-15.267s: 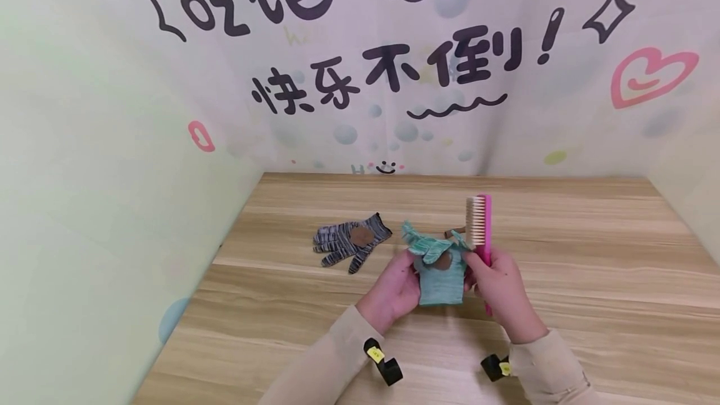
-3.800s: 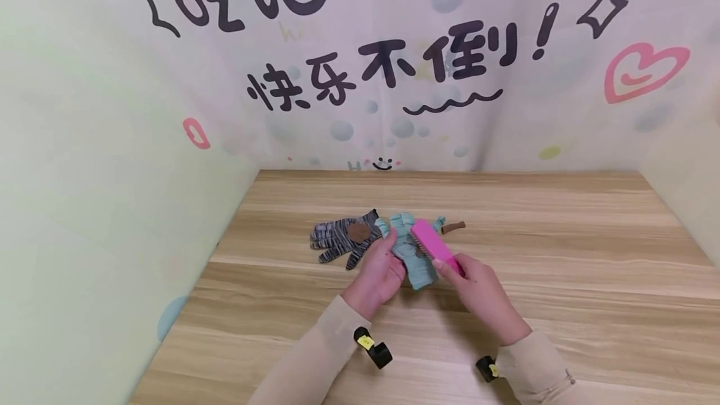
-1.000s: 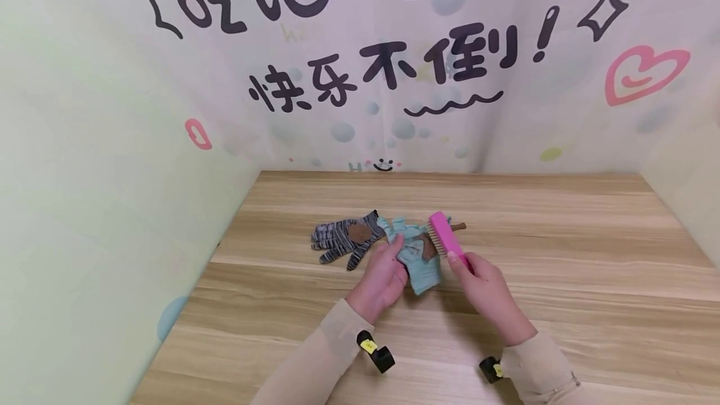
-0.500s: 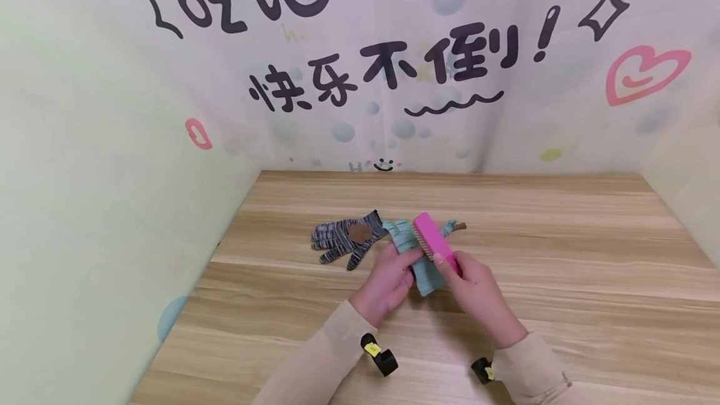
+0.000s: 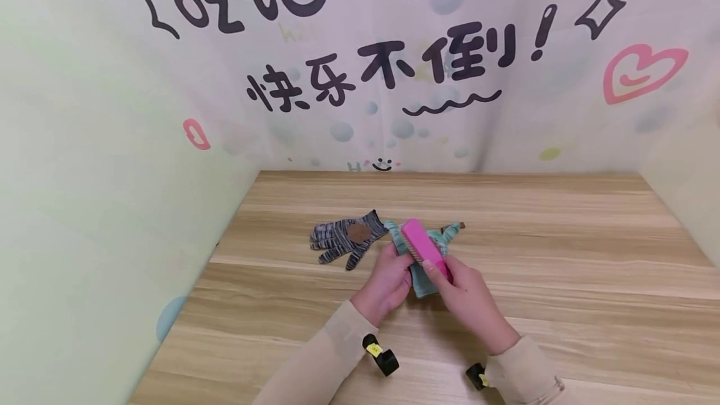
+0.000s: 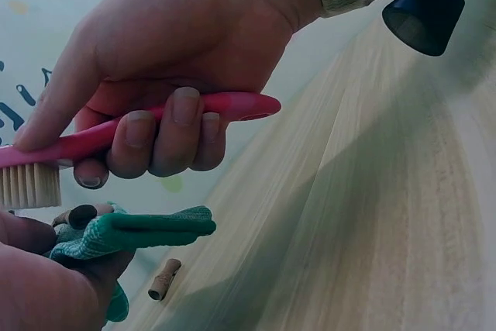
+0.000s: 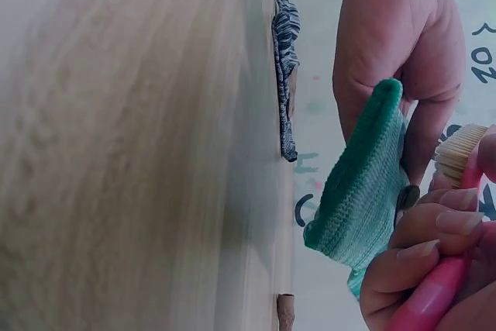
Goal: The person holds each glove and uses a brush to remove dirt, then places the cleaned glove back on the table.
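My left hand [image 5: 384,283] grips a teal knitted glove [image 5: 425,286] above the middle of the table, the thumb lying over its palm side. In the right wrist view the glove's cuff [image 7: 364,184] hangs from those fingers. My right hand [image 5: 472,299] holds a pink brush [image 5: 420,244] by its handle, fingers curled round and thumb along its back. The pale bristles [image 6: 29,185] face down, close over the left thumb and the glove. Brush and hands hide most of the glove's palm in the head view.
A grey-and-black striped glove [image 5: 343,239] with a brown patch lies flat on the wooden table [image 5: 562,255], left of my hands. Behind the teal glove lies a small brown rolled piece [image 6: 164,279]. A printed curtain [image 5: 349,80] closes off the table's far edge.
Earlier both hands held the teal glove, the brush upright in the right. Since then the brush has swung over the glove, moved off to the right, then back left; the left thumb has shifted across the glove.
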Demonstrator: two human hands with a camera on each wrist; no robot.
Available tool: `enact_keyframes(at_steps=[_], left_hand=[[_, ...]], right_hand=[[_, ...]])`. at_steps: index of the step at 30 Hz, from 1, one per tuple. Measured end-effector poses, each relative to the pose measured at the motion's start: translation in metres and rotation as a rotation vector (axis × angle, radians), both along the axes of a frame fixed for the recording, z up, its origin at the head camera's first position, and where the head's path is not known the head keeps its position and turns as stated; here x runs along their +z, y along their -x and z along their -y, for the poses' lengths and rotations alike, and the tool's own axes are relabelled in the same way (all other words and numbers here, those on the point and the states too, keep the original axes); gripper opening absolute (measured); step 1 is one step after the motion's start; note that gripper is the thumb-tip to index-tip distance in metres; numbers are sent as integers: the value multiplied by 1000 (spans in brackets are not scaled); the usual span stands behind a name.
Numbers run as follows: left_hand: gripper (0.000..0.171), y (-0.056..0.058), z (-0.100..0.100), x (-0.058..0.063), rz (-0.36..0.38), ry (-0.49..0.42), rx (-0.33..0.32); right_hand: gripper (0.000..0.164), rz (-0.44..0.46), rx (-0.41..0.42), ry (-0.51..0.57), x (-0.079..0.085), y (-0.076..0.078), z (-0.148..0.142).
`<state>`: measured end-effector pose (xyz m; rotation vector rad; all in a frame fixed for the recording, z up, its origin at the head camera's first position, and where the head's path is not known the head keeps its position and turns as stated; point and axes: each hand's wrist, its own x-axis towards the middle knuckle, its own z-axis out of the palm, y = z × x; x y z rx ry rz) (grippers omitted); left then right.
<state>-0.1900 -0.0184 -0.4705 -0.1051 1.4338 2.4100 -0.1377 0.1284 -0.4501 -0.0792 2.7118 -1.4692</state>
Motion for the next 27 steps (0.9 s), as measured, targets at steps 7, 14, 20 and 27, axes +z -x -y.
enact_keyframes(at_steps=[7, 14, 20, 27], left_hand=[[50, 0, -2, 3, 26, -29, -3], [48, -2, -2, -1, 7, -36, 17], [46, -2, -1, -2, -6, -39, 33], [43, -1, 1, -1, -7, -39, 35]], right_hand=[[40, 12, 4, -3, -1, 1, 0], [38, -8, 8, -58, -10, 4, -4], [39, -25, 5, -86, -12, 5, -8], [41, -55, 8, -101, -8, 5, -11]])
